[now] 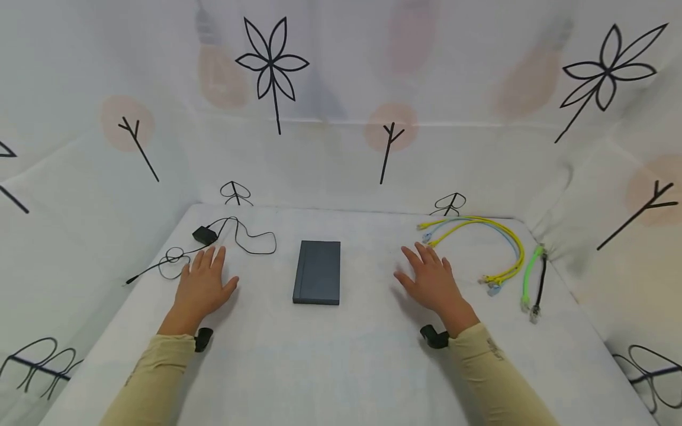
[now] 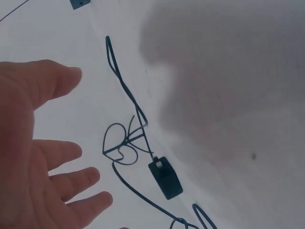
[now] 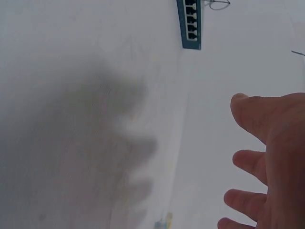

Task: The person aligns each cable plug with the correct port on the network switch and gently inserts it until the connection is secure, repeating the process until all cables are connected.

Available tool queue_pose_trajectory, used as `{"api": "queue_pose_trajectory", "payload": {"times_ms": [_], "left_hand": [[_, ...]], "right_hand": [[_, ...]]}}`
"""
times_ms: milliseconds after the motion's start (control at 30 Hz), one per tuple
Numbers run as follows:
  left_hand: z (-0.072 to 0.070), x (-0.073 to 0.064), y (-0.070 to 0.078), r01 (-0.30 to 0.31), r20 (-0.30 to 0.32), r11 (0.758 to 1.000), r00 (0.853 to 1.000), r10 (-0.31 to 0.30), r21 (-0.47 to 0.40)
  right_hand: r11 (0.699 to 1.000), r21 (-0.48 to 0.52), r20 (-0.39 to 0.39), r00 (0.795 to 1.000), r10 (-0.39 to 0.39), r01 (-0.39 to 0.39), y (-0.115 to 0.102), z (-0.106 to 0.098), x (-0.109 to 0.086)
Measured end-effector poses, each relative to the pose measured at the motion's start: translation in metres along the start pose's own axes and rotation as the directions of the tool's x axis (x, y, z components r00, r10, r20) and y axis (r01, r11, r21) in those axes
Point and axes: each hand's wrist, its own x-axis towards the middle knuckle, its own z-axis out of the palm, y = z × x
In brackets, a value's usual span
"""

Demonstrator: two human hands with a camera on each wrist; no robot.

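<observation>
Palm down with fingers spread, my left hand hovers over the left of the table and holds nothing. Just beyond it lies a black power adapter with a thin looped cord. My right hand, also with spread fingers and nothing in it, is above the right side, nearest the yellow and light-blue network cables. Between the hands a dark grey network switch lies flat. In the right wrist view a row of ports shows along one side of the switch.
A short green cable and a short black cable with clear plugs lie near the right edge. Printed white cloth hangs behind and at both sides of the white table.
</observation>
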Motion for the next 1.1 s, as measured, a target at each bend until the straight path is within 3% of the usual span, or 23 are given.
{"api": "queue_pose_trajectory", "payload": {"times_ms": [167,467,833,1100], "left_hand": [[-0.005,-0.001,-0.005,0.031,0.018,1.0,0.999,-0.031,-0.002],[-0.006,-0.004,-0.019,0.072,-0.007,0.997,0.997,-0.072,0.013],[-0.004,0.0,-0.034,0.116,0.034,0.993,0.993,-0.116,0.001],[-0.006,-0.004,-0.047,0.172,0.086,0.985,0.981,-0.172,0.014]], "right_hand": [[0.999,0.012,-0.018,0.999,-0.032,0.032,-0.014,0.001,0.003],[0.997,0.018,-0.011,0.997,-0.074,0.074,-0.035,0.01,0.005],[0.993,0.028,0.009,0.993,-0.118,0.117,-0.05,0.023,0.006],[0.987,0.03,0.033,0.986,-0.162,0.161,-0.065,0.028,0.003]]}}
